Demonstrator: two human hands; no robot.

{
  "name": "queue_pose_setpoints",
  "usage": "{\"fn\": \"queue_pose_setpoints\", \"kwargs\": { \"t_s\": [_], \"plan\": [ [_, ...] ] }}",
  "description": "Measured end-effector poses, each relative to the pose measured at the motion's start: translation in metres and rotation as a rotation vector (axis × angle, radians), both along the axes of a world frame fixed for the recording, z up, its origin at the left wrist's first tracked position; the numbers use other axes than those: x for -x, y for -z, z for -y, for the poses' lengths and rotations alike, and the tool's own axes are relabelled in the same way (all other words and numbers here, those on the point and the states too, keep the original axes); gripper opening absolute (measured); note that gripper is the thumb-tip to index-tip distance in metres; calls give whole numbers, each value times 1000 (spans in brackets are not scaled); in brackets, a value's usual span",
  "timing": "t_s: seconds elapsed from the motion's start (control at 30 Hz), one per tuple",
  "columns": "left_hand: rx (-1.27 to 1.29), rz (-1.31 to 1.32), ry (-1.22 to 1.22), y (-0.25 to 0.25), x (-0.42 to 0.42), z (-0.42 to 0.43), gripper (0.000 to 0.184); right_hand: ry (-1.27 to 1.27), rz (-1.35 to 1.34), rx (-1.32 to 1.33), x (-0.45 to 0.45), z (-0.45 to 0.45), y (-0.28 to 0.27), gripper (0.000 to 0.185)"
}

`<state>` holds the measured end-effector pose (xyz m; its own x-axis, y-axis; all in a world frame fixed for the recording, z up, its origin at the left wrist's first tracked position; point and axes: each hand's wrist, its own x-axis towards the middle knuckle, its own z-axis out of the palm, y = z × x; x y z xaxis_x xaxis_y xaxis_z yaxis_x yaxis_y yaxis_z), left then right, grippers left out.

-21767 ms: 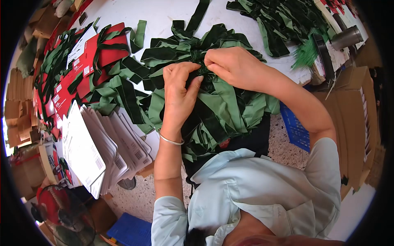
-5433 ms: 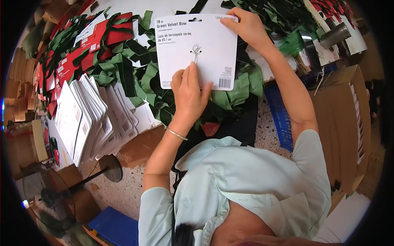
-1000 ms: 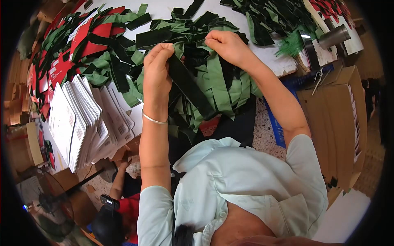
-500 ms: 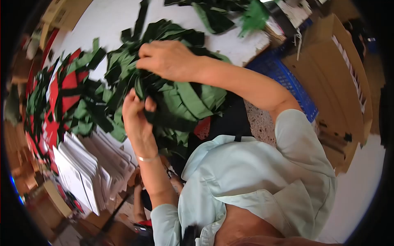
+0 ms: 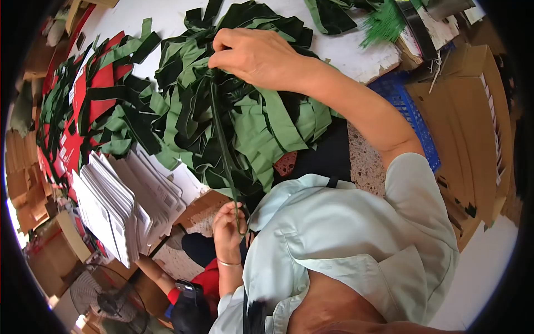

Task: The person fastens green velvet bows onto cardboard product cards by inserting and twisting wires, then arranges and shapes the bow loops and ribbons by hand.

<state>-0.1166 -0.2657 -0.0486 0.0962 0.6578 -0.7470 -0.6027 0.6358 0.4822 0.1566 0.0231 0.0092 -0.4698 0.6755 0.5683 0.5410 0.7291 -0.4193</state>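
Note:
A long, narrow dark green fabric strip (image 5: 222, 139) runs stretched between my two hands. At its lower end my left hand (image 5: 225, 225), with a bracelet on the wrist, pinches it close to my shirt. My right hand (image 5: 247, 55) has its fingers closed on the upper end, over the pile. Beneath lies a tangled heap of green cloth strips (image 5: 267, 133), lighter on one face and darker on the other, part of it hanging toward my lap.
Left on the white table (image 5: 130, 14) are red sheets (image 5: 103, 103) under more strips and a stack of white cards (image 5: 105, 206). A blue basket (image 5: 411, 114) and cardboard box (image 5: 461, 122) stand right. Below left are a person in red (image 5: 208, 281) and a fan (image 5: 105, 300).
My left hand has moved down from the heap toward my body, drawing the strip out long. My right hand stays over the pile. The whole view has shifted somewhat.

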Motion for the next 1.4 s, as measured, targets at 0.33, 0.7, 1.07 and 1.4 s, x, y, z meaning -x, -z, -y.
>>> {"fn": "queue_pose_setpoints", "kwargs": {
  "t_s": [0.33,0.7,1.07,1.4],
  "plan": [
    [-849,-1193,-20,-58,-58,-42,27,68,-50,-84,6,10,3,8],
    [-1425,-1766,85,-30,-125,-255,19,236,-151,-293,-49,61,13,18],
    [-1420,-1819,29,-28,-128,-255,23,555,538,-433,-198,83,31,23],
    [-1439,-1584,-172,-32,-129,-246,10,337,873,-575,-236,60,18,22]
  ]
}}
